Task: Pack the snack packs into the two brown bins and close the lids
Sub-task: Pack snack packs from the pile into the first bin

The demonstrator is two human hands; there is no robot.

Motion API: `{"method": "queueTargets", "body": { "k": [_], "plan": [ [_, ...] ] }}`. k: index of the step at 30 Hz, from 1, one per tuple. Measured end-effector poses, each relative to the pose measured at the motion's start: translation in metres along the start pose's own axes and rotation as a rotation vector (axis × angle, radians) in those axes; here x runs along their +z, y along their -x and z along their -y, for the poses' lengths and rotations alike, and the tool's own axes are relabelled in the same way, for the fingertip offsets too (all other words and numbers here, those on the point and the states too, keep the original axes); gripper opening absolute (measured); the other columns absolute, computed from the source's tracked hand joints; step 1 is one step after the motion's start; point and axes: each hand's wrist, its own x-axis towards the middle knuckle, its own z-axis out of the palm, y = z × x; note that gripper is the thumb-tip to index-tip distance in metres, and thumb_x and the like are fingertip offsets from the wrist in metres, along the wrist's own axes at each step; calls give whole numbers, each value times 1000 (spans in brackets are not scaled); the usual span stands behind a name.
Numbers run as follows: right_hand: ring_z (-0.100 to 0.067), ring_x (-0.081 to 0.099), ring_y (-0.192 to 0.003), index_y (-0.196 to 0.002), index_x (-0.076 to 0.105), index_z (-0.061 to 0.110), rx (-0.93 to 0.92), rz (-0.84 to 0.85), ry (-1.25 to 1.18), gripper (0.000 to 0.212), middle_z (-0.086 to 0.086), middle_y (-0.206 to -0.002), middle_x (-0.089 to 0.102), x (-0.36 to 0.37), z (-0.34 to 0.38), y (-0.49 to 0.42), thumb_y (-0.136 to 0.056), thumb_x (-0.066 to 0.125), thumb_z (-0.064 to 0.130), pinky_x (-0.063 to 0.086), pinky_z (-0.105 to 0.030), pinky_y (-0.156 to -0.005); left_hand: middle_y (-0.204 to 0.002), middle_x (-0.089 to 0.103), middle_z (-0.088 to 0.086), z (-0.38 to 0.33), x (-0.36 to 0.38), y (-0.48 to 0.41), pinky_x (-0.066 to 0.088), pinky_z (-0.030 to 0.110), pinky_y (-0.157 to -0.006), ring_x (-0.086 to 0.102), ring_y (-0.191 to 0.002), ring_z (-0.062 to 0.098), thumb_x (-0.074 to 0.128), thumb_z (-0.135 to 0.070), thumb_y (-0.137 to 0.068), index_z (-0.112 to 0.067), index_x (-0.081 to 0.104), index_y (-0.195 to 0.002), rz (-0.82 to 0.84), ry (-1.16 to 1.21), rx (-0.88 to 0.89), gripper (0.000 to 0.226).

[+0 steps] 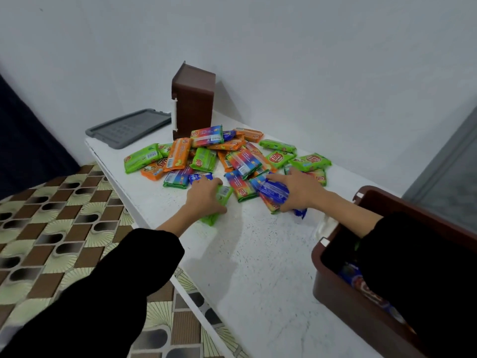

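Note:
A heap of green, orange, rainbow and blue snack packs (232, 156) lies on the white table (258, 254). At the heap's near edge my left hand (204, 197) grips a green pack (222, 196). To its right, my right hand (296, 189) closes on a blue pack (275, 191) that lies over other packs. One brown bin (343, 293) stands open at the near right with a few packs inside, partly hidden by my right sleeve. The second brown bin (192, 104) stands on end behind the heap.
A grey lid (129, 127) lies flat at the table's far left corner, overhanging the edge. The wall runs close behind the table. A patterned floor lies below on the left. A glass door shows at far right.

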Motion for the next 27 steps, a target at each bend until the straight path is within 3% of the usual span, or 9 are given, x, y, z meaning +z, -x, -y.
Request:
{"method": "queueTargets", "body": {
  "k": [4,11,15,19,22,25,27],
  "plan": [
    [-28,52,-107,-145,24,38,66,-181,-102,89,-12,-124,40,-27,-18,19,-71,74,40,42,-27,-72,-127,46,7,-34,-39,-3,40,27,-82,44,-114,21,78,-33,-69,-24,41,-130,-64,57,182,71],
    [-29,51,-107,-144,24,40,252,-383,-212,97,-11,-123,40,-77,-69,106,-63,78,35,40,-29,-78,-126,47,6,-147,-84,9,42,32,-82,47,-109,21,77,-27,-69,-27,43,-129,-77,95,607,69],
    [-27,47,-105,-145,20,36,303,-290,-204,106,-12,-116,44,-75,-94,177,-56,77,43,45,-40,-90,-119,50,6,-200,-86,33,46,40,-91,50,-107,23,79,-39,-61,-30,47,-125,51,58,858,73],
    [4,44,-91,-138,22,42,312,-53,-320,102,10,-105,47,-53,-100,250,-50,72,43,35,-10,-77,-118,51,2,-235,-69,69,45,35,-88,50,-104,17,82,-41,-55,-32,49,-123,237,-57,1160,76],
    [-5,46,-98,-132,20,51,342,68,-327,99,13,-112,46,-23,-101,283,-47,72,50,45,-20,-83,-124,46,-6,-251,-45,90,43,28,-81,46,-111,12,81,-38,-58,-38,46,-125,339,-204,1351,75],
    [-12,43,-113,-139,13,46,372,208,-223,100,10,-128,37,3,-92,303,-63,79,41,46,-27,-93,-130,39,-12,-258,-16,103,33,11,-68,37,-116,6,78,-36,-60,-40,42,-127,393,-366,1506,76],
    [-14,37,-124,-144,6,41,357,243,-106,98,6,-141,28,17,-83,307,-73,73,41,42,-25,-97,-133,39,-10,-260,4,106,39,19,-82,38,-120,10,77,-34,-62,-38,41,-130,410,-422,1554,77]
  ]
}}
